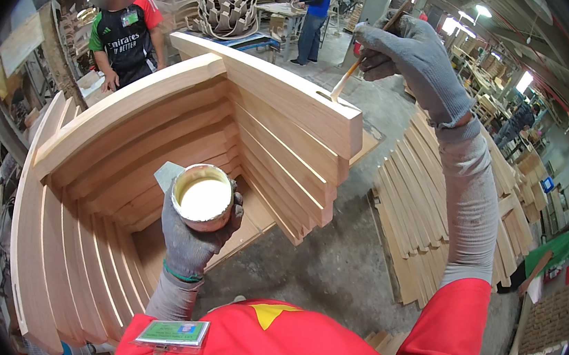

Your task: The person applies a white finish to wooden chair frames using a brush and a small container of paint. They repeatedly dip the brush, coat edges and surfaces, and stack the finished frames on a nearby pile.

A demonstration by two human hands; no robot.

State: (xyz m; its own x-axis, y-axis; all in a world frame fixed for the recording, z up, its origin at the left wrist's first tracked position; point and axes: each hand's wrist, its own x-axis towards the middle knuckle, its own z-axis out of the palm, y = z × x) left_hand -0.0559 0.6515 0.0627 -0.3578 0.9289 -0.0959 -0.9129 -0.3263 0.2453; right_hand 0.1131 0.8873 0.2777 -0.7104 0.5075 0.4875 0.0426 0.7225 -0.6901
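Now our right hand (408,52) pinches the brush (359,64), tip on the plank's (286,98) top edge; left hand (191,237) cups the glue pot (203,197) below.

- Left hand (189,237), grey-gloved, at centre frame grips a small round tin of pale glue (203,197).
- Right hand (408,55), grey-gloved, upper right, holds a thin wooden stick (371,48) whose tip touches the top edge of a curved pale wooden slat assembly (162,158).
- Stacked wooden slats (413,205) lie on the floor at right.
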